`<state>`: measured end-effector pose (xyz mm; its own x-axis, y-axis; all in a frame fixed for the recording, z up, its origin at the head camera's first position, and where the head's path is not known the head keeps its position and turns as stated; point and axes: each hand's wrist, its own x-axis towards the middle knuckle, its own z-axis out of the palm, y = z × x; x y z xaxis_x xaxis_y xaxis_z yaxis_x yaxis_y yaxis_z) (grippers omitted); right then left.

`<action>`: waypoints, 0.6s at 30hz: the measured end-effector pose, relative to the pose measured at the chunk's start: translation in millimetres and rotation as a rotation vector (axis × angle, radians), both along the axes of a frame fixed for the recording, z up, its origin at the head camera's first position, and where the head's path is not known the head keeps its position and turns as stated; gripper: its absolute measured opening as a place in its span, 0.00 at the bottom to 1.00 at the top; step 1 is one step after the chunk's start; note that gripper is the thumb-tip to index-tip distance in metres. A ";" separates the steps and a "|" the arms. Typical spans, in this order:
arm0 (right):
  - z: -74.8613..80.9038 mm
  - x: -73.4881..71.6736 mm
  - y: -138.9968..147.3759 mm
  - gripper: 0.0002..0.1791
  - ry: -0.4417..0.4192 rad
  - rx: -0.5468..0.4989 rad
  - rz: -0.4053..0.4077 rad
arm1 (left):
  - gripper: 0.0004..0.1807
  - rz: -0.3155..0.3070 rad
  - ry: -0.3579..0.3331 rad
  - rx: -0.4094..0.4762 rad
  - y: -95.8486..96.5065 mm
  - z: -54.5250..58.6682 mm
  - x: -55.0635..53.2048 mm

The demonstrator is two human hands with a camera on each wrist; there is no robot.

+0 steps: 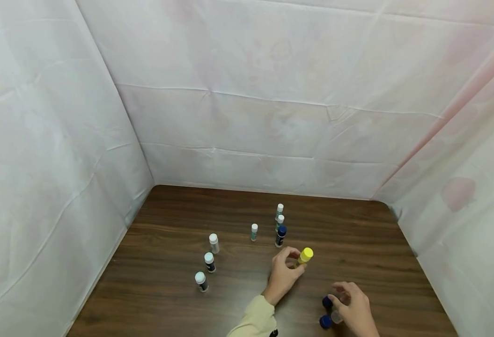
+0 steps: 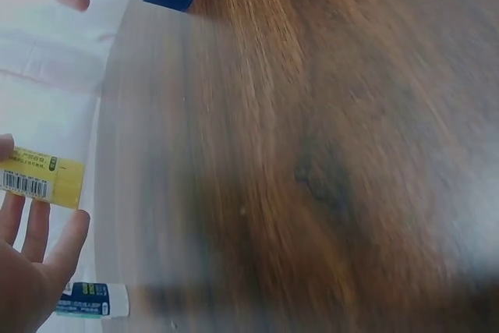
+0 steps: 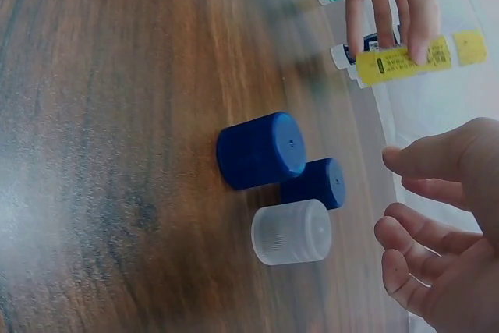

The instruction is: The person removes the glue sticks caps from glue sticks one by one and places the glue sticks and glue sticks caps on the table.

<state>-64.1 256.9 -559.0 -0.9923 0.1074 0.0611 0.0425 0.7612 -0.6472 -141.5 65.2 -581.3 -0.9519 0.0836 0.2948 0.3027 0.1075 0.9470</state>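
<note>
My left hand (image 1: 281, 279) pinches a yellow glue stick (image 1: 306, 255) between thumb and fingers, above the table. In the right wrist view the glue stick (image 3: 405, 61) shows its label and yellow cap; a barcode faces the left wrist view. My right hand (image 1: 355, 306) hovers with loosely bent fingers, holding nothing, beside three loose caps. Two are blue, a nearer blue cap (image 3: 253, 154) and a blue cap behind it (image 3: 316, 182). The third, a translucent white cap (image 3: 290, 233), stands closest to my right hand in that view.
Three white-capped sticks, one of them the middle stick (image 1: 210, 262), stand in a row at left. A small green-labelled stick (image 1: 254, 232) stands farther back. Near it a navy-capped stick (image 1: 280, 236) lines up with two small white-capped sticks (image 1: 280, 220). White cloth (image 1: 251, 121) surrounds the wooden table (image 1: 145, 290).
</note>
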 end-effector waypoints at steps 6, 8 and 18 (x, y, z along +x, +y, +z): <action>4.1 -1.5 1.1 0.14 0.042 -0.002 0.013 | 0.15 -0.012 0.052 -0.005 -7.2 3.4 5.1; 4.9 -1.5 0.7 0.15 0.048 -0.009 0.015 | 0.15 -0.018 0.059 -0.018 -9.1 4.0 6.9; 12.5 -2.2 -4.9 0.17 0.136 -0.023 0.032 | 0.16 -0.001 0.098 -0.105 -16.8 8.0 12.1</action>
